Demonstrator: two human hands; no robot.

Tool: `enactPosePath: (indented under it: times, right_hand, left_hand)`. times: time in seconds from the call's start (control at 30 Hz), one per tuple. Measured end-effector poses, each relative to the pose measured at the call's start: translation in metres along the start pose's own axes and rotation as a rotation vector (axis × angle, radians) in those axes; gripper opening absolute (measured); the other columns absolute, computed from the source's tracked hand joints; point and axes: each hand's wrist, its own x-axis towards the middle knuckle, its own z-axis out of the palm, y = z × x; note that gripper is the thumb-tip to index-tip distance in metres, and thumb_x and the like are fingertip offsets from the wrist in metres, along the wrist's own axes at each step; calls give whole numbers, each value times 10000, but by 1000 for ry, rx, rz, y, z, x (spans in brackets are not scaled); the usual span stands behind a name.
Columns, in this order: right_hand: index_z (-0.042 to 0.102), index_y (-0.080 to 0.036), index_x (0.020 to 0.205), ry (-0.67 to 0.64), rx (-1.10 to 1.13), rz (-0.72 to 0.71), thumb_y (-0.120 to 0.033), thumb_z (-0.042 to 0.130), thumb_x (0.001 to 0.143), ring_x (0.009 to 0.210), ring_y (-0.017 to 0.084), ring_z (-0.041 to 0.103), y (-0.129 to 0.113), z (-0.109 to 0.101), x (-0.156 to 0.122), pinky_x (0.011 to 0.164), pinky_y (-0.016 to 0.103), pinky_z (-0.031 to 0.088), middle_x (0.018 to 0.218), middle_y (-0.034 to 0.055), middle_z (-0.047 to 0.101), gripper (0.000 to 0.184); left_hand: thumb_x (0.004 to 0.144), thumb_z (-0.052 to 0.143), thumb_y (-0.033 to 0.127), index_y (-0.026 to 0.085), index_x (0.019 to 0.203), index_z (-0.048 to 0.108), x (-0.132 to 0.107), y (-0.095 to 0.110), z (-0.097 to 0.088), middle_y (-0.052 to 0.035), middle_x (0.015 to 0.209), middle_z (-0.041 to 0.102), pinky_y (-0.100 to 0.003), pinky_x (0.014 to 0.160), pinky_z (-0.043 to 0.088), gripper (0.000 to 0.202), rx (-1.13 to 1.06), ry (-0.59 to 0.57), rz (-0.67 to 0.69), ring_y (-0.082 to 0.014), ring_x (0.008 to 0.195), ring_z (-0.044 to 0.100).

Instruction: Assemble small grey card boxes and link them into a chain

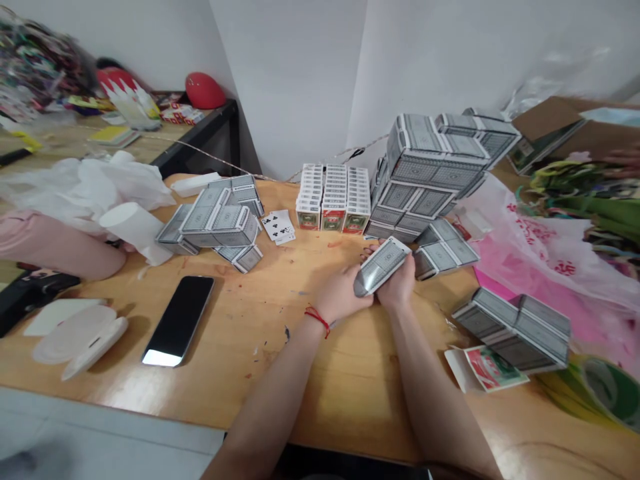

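A deck of playing cards [384,265], its grey patterned back facing up, is held above the table between both hands. My left hand [345,293], with a red string on its wrist, is closed on the deck's left side. My right hand [400,287] closes around the right side and underneath; some of its fingers are hidden. Just beyond them stands a tall stack of grey-backed decks [420,173], with a smaller group of decks [445,248] at its foot. Rows of boxed card packs [333,200] stand left of that stack.
To the left are more stacked decks [220,220], a few loose cards [279,227], a phone [179,321], a white compact-like case [83,340] and a pink bottle [60,243]. At right lie further decks [515,327], an opened card box [487,369] and a tape roll [595,390].
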Motion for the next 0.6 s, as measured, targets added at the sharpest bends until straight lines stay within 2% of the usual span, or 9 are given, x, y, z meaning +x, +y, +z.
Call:
enactPosePath:
  times: [0.07,0.13,0.2,0.27,0.4,0.5,0.6]
  right_hand:
    - [551,-201,770,79,-64,-67,-414,436,727,670,139,562,2,-4,3,534,249,440,732,0,602,246]
    - [556,-197,698,212,-185,-215,-313,534,684,571,96,514,2,-9,5,500,205,402,624,-39,561,119]
    - [572,-198,690,306,-325,-355,-279,570,670,477,65,431,2,-14,6,455,180,350,516,-68,485,84]
    - [581,-199,688,328,-418,-398,-275,577,675,431,58,366,2,-16,5,420,177,306,459,-79,428,78]
    - [577,-199,656,190,-514,-286,-213,600,648,446,69,373,4,-11,-1,425,186,304,495,-66,473,29]
    - [581,-191,621,48,-633,-234,-151,594,637,520,80,427,6,-7,-5,496,195,341,560,-47,527,44]
    - [587,-187,618,-20,-725,-232,-141,580,645,554,85,441,5,-7,-5,540,203,347,584,-40,537,54]
  left_hand:
    - [636,573,323,171,1169,416,1,-4,-5,-97,1035,538,-325,794,372,575,168,78,-5,-235,940,487]
    - [641,563,314,162,1215,363,2,-8,-8,-110,1100,500,-368,858,328,627,307,143,-4,-262,1027,424]
    - [650,547,301,161,1238,334,2,-9,-9,-114,1126,481,-398,886,297,641,386,178,-5,-276,1060,386]
    - [651,535,275,160,1255,309,2,-7,-7,-114,1129,474,-412,915,267,655,410,191,5,-273,1066,376]
    - [664,527,292,167,1271,279,5,-2,-2,-112,1165,439,-424,970,205,667,359,225,75,-262,1097,355]
    - [707,491,335,165,1256,301,8,-1,0,-109,1173,433,-410,956,239,605,305,225,102,-248,1084,376]
    - [723,481,318,178,1226,343,10,-4,0,-94,1163,447,-388,931,276,540,278,206,114,-234,1070,396]
